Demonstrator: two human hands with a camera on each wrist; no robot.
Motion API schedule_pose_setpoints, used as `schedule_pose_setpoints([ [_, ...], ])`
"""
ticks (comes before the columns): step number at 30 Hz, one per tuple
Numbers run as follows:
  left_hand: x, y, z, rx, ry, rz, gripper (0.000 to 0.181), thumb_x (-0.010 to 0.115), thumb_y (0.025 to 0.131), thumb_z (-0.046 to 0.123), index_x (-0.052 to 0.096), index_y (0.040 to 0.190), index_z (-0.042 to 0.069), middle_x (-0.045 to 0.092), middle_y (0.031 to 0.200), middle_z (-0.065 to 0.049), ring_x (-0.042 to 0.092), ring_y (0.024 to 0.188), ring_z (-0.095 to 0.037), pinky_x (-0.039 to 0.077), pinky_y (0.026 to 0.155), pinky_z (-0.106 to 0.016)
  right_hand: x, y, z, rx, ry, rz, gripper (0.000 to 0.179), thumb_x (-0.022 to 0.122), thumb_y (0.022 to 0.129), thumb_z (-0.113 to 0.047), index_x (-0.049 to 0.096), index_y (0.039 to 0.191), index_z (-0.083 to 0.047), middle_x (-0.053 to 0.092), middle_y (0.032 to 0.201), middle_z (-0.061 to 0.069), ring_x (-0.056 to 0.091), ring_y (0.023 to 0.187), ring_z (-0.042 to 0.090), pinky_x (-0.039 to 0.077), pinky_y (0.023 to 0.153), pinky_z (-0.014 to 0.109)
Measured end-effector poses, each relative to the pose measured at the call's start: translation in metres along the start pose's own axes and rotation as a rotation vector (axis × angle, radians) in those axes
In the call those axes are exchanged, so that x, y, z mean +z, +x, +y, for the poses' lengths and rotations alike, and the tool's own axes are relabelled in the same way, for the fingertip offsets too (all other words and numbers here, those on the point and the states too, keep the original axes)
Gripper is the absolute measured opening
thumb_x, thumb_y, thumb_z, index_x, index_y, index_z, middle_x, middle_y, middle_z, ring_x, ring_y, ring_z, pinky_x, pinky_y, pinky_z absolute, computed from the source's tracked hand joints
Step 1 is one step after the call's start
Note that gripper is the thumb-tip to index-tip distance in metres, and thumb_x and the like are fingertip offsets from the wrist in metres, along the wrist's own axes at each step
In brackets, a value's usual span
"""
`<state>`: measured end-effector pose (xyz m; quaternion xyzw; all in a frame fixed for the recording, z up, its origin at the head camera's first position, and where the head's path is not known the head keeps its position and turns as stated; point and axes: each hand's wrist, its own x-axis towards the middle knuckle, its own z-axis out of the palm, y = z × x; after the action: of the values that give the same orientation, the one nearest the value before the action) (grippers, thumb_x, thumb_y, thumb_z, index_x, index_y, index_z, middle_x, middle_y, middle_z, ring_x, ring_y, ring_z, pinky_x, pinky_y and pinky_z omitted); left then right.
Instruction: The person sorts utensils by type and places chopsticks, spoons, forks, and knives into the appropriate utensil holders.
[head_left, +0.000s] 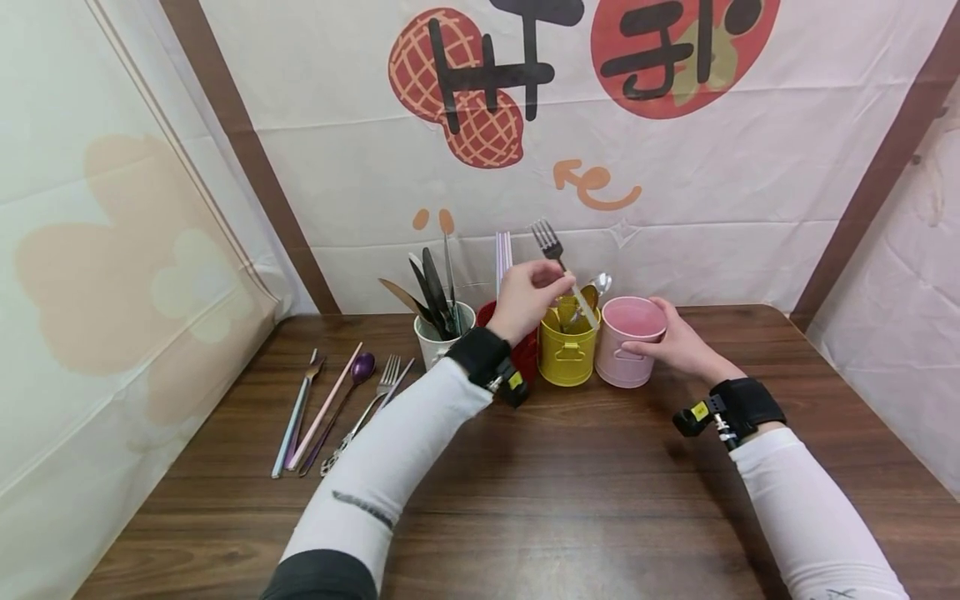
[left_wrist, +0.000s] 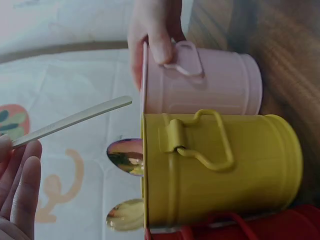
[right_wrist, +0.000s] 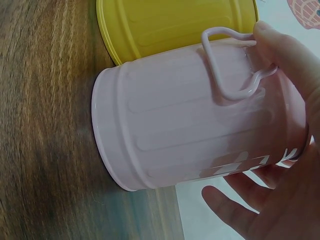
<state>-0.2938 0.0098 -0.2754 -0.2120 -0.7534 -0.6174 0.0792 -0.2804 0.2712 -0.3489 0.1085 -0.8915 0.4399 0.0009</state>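
- The pale-handled fork (head_left: 552,247) is in the air above the yellow cup (head_left: 567,358), tilted, its tines up and its handle end slanting down toward the pink cup (head_left: 621,367).
- The left hand (head_left: 528,298) pinches that fork between thumb and fingers (the left wrist view shows the handle's lower end sticking out free).
- The right hand (head_left: 684,346) grips the pink cup at its rim, thumb by the wire handle and fingers round the far side; the cup stands upright on the table (head_left: 540,500).
- The yellow cup is just beside the pink one and holds spoons (left_wrist: 126,156), bowls upward.
- Left of it stands a red cup (head_left: 527,358), partly hidden by the left wrist, with striped chopsticks (head_left: 503,254) rising behind the hand.
- Further left, a white cup (head_left: 432,348) holds dark-bladed knives (head_left: 433,282).
- At the table's left lie more utensils, among them a purple spoon (head_left: 363,367) and an ornate fork (head_left: 389,375).
- Behind everything hangs a printed cloth (head_left: 337,167).
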Motion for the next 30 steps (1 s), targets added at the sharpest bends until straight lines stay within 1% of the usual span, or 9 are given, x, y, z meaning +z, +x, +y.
schedule_pose_setpoints([
  [3, 0.015, 0.013, 0.003, 0.007, 0.072, 0.015, 0.016, 0.071, 0.089, 0.009, 0.068, 0.097, -0.005, 0.071, 0.092, -0.015, 0.068, 0.081, -0.022, 0.053, 0.068, -0.023, 0.0, -0.001, 0.0, 0.007, 0.007, -0.004, 0.095, 0.076, 0.086, -0.024, 0.011, 0.148, 0.004, 0.038, 0.136, 0.033, 0.042, 0.126, 0.045, 0.031, 0.104, 0.055],
  [6, 0.028, 0.02, 0.005, 0.012, 0.136, 0.041, 0.015, 0.072, 0.088, 0.01, 0.069, 0.095, -0.003, 0.071, 0.09, -0.013, 0.066, 0.079, -0.017, 0.051, 0.068, -0.02, 0.0, -0.001, 0.0, 0.012, 0.02, -0.012, 0.095, 0.076, 0.086, -0.024, 0.01, 0.149, 0.004, 0.038, 0.137, 0.033, 0.041, 0.126, 0.044, 0.032, 0.104, 0.055],
  [10, 0.044, 0.022, 0.003, 0.014, 0.212, 0.058, 0.014, 0.073, 0.088, 0.013, 0.071, 0.092, 0.0, 0.072, 0.087, -0.009, 0.066, 0.078, -0.014, 0.048, 0.069, -0.019, 0.0, 0.0, 0.001, -0.006, 0.025, -0.005, 0.093, 0.076, 0.086, -0.021, 0.011, 0.148, 0.005, 0.038, 0.136, 0.033, 0.042, 0.125, 0.044, 0.033, 0.103, 0.055],
  [14, 0.055, 0.021, -0.004, 0.003, 0.304, 0.045, 0.013, 0.073, 0.088, 0.016, 0.074, 0.093, 0.004, 0.072, 0.088, -0.005, 0.065, 0.079, -0.011, 0.046, 0.071, -0.016, 0.0, 0.0, 0.001, -0.029, 0.018, 0.007, 0.091, 0.076, 0.086, -0.018, 0.012, 0.147, 0.006, 0.04, 0.134, 0.034, 0.044, 0.122, 0.044, 0.035, 0.102, 0.054],
  [18, 0.06, 0.018, -0.012, -0.013, 0.394, 0.004, 0.013, 0.073, 0.088, 0.018, 0.077, 0.095, 0.006, 0.073, 0.087, -0.004, 0.065, 0.078, -0.012, 0.047, 0.069, -0.017, 0.001, 0.001, 0.002, -0.037, 0.023, 0.008, 0.088, 0.075, 0.087, -0.017, 0.014, 0.146, 0.005, 0.041, 0.133, 0.033, 0.046, 0.121, 0.044, 0.036, 0.1, 0.053],
  [21, 0.061, 0.016, -0.018, -0.038, 0.509, -0.037, 0.016, 0.072, 0.09, 0.022, 0.078, 0.098, 0.01, 0.073, 0.089, -0.001, 0.065, 0.082, -0.013, 0.048, 0.07, -0.02, 0.003, 0.0, 0.003, -0.039, 0.034, 0.006, 0.087, 0.075, 0.087, -0.016, 0.014, 0.145, 0.006, 0.041, 0.132, 0.033, 0.046, 0.121, 0.044, 0.036, 0.1, 0.052],
  [25, 0.063, 0.016, -0.023, -0.09, 0.679, -0.088, 0.018, 0.07, 0.09, 0.03, 0.079, 0.101, 0.02, 0.073, 0.097, 0.004, 0.065, 0.09, -0.013, 0.048, 0.071, -0.027, 0.003, 0.0, 0.003, -0.043, 0.052, 0.002, 0.087, 0.075, 0.087, -0.015, 0.015, 0.146, 0.005, 0.041, 0.133, 0.032, 0.046, 0.121, 0.044, 0.037, 0.1, 0.052],
  [27, 0.065, 0.017, -0.023, -0.117, 0.726, -0.107, 0.018, 0.07, 0.09, 0.033, 0.079, 0.101, 0.024, 0.072, 0.101, 0.005, 0.064, 0.091, -0.013, 0.048, 0.07, -0.029, 0.002, 0.001, 0.003, -0.039, 0.056, -0.001, 0.088, 0.075, 0.087, -0.015, 0.014, 0.146, 0.005, 0.04, 0.134, 0.032, 0.045, 0.122, 0.043, 0.037, 0.099, 0.052],
  [30, 0.068, 0.018, -0.023, -0.144, 0.752, -0.118, 0.017, 0.07, 0.089, 0.034, 0.079, 0.1, 0.026, 0.072, 0.103, 0.006, 0.064, 0.092, -0.013, 0.047, 0.068, -0.029, 0.001, 0.0, 0.002, -0.027, 0.054, -0.007, 0.09, 0.075, 0.087, -0.018, 0.013, 0.147, 0.004, 0.039, 0.135, 0.032, 0.045, 0.122, 0.044, 0.037, 0.099, 0.053],
])
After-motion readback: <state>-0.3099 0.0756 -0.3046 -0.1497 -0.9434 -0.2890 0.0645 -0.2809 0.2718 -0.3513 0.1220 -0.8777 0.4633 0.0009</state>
